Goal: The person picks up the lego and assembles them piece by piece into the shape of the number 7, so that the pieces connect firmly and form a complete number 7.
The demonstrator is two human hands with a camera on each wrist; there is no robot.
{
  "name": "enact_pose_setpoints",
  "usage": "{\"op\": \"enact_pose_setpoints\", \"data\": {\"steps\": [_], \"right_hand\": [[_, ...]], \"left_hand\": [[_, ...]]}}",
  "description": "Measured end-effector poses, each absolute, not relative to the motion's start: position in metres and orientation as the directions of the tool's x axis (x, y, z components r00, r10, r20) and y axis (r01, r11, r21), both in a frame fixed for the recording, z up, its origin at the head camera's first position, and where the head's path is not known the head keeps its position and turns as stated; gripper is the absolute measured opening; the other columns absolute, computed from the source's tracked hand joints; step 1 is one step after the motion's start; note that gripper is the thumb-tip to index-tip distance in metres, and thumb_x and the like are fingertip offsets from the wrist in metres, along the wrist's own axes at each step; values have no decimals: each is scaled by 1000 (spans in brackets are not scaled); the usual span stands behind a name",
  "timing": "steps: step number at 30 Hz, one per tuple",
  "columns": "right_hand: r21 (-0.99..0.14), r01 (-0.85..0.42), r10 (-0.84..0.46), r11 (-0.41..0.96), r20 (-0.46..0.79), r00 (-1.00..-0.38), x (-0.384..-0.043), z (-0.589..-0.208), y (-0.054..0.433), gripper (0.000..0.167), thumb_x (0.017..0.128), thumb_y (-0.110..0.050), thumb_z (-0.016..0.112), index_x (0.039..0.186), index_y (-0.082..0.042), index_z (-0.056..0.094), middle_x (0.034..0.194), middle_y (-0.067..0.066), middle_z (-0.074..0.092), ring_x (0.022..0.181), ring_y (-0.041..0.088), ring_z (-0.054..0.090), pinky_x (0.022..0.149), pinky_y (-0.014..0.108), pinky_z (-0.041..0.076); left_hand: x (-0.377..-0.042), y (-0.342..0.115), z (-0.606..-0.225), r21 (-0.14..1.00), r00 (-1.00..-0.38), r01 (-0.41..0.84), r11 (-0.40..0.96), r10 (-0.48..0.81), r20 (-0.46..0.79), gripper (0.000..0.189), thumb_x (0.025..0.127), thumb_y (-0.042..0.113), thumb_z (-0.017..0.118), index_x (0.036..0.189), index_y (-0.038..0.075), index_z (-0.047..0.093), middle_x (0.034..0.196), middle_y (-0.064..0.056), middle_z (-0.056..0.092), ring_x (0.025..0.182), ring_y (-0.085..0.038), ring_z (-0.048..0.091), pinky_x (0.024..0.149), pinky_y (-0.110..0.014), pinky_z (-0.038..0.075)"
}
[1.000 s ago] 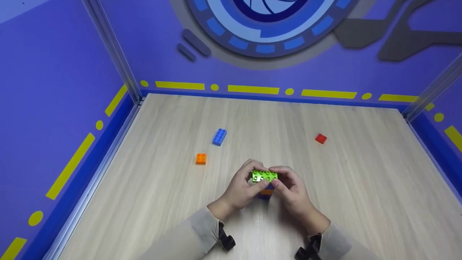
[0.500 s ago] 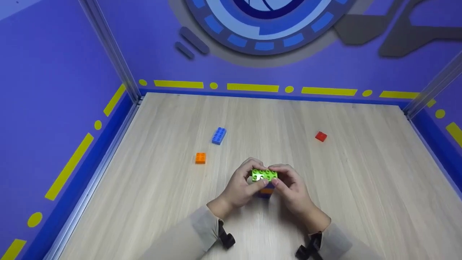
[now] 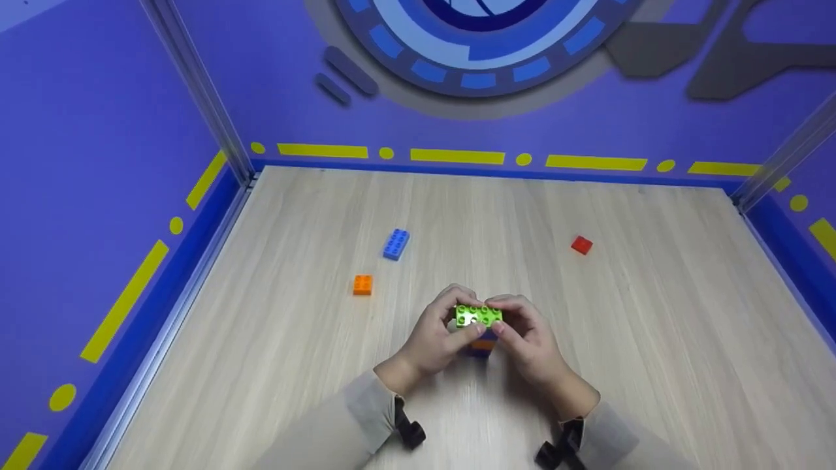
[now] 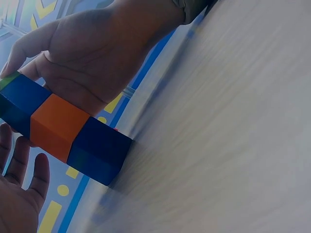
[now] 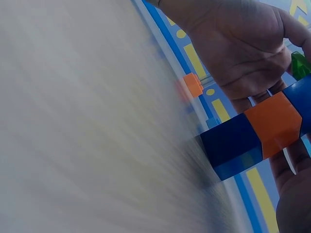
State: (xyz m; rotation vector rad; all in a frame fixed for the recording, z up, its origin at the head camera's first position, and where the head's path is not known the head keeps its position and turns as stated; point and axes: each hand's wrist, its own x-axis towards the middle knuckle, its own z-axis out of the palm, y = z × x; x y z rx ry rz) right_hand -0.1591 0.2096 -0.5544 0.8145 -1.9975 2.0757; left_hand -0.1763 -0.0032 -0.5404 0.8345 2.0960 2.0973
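Your left hand point(image 3: 436, 334) and right hand point(image 3: 534, 344) pinch the green brick point(image 3: 479, 316); uneven pressing could tip the stack point(image 4: 62, 128) left or right.

Clock directions are taken from the green brick point(image 3: 479, 316) in the head view: studded plastic, glossy, with a bright white glint. Below it, the stacked blue and orange bricks point(image 4: 60, 127) look like smooth plastic with a soft sheen. Also plastic: a blue brick point(image 3: 396, 245) at ten o'clock, an orange brick point(image 3: 363, 285) between nine and ten, and a shiny red brick point(image 3: 582, 245) at two. The tabletop point(image 3: 287, 339) has a pale, matt, streaky wood grain. A smooth metal post point(image 3: 196, 81) stands at ten; matt cloth sleeves point(image 3: 326, 424) at eight and four.
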Motion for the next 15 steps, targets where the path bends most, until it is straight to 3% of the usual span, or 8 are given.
{"op": "enact_pose_setpoints", "data": {"steps": [15], "right_hand": [[-869,-478,-267,-128,495,-827,-161,-554,209,32,99,22,54,130,18,58,136,-3,72,122,10,70,102,21,60]], "left_hand": [[-178,-4,-541,942,-846,323,-89,419,330,29,102,12,77,128,2,69,125,-14,61,120,-12,58,104,-29,55]]}}
